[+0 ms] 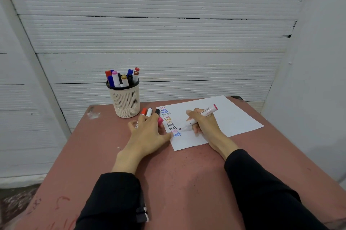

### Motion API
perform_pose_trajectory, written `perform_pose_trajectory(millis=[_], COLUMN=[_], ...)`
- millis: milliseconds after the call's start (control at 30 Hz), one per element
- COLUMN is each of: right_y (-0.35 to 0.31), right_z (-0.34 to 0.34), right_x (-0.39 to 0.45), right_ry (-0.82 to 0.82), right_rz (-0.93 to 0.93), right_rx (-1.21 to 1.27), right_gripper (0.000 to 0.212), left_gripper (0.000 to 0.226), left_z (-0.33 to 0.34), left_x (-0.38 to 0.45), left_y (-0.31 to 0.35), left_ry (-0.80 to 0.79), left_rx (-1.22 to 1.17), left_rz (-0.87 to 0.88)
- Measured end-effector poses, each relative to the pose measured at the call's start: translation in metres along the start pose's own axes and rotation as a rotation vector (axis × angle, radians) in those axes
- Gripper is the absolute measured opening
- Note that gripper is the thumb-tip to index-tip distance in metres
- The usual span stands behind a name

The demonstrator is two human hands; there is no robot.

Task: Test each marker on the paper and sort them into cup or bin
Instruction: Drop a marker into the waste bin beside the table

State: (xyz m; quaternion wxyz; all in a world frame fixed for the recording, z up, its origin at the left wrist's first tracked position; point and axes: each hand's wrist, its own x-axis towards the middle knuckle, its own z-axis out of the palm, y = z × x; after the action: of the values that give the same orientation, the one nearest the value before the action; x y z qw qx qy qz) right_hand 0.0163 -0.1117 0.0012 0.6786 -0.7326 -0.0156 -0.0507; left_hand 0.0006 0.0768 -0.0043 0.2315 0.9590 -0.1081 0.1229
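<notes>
Right hand [201,123] grips a white marker [198,118], tip down on the paper [230,117] beside a column of coloured "test" words, pink end pointing far right. Left hand [149,132] lies flat, fingers spread over loose markers [149,112] at the paper's left edge. Far left, the cup [126,102] stands full of markers on the reddish table [187,173].

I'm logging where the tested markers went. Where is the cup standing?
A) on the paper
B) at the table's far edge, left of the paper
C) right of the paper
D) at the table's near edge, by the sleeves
B: the cup, full of markers, stands at the far edge of the table, left of the paper.
</notes>
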Motion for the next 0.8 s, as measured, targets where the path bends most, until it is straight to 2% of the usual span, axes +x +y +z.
perform_pose_trajectory(millis=[133,200,333,500,700,800], right_y=[-0.007,-0.008,0.007,0.021,0.019,0.012], right_z=[0.001,-0.002,-0.017,-0.019,-0.011,-0.007], right_x=[-0.002,-0.001,0.002,0.004,-0.001,-0.004], right_ry=[-0.085,-0.054,0.105,-0.06,-0.106,-0.049], right_rz=[0.085,0.032,-0.21,-0.18,-0.162,-0.155], right_rx=[0.234,0.25,-0.299,-0.765,-0.78,-0.626], right_gripper=[0.023,0.019,0.014,0.034,0.041,0.048], left_gripper=[0.034,0.031,0.033,0.023,0.024,0.024], left_z=[0.001,0.001,-0.001,-0.002,-0.004,-0.004], left_x=[0.0,0.0,0.0,0.0,0.0,0.001], left_y=[-0.004,-0.005,-0.004,-0.003,0.0,0.001], left_ry=[-0.006,-0.017,-0.019,-0.032,-0.055,-0.039], left_rx=[-0.011,0.003,0.019,0.028,-0.01,-0.043], left_rz=[0.012,0.014,0.013,-0.033,-0.049,-0.045])
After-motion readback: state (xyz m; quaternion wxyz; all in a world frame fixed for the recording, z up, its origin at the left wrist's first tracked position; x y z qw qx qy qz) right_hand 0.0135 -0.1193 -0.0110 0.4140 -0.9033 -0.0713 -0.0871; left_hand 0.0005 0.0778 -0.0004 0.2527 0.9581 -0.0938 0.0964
